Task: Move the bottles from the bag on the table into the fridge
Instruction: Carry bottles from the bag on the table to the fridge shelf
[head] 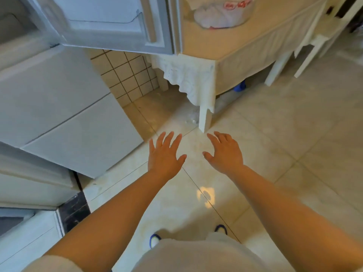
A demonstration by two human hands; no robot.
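Over the pale floor tiles [275, 134], near centre: left hand [164, 154] and right hand [225, 152], palms down, fingers spread and relaxed, gripping nothing, a small gap between them. Far right, on the table [216, 42] with its lace-edged cloth: white plastic bag [222, 14] with red print (contents too blurred to tell bottles). Far left: fridge [59, 107], upper door [110, 22] swung open toward the table's edge.
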